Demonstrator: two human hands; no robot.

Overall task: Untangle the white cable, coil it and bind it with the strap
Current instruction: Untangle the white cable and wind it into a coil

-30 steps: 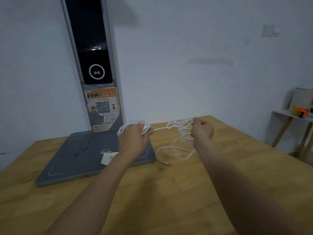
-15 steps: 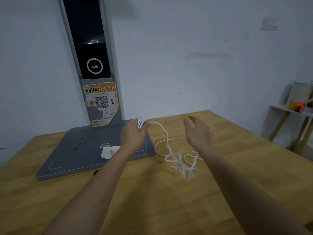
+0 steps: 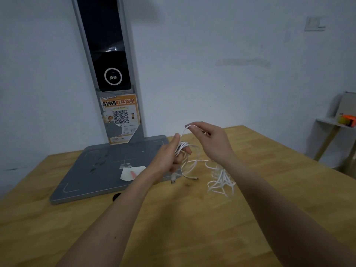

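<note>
The right hand (image 3: 210,141) has risen to pinch the white cable (image 3: 219,176) above the left hand (image 3: 169,157), which grips the coil to anchor another loop.

A single wide-angle head view looks forward and down from the person's own eye level, close over the worktop (image 3: 192,228). Both forearms enter from the bottom edge toward frame centre, and the wall (image 3: 212,45) fills the upper half.
</note>
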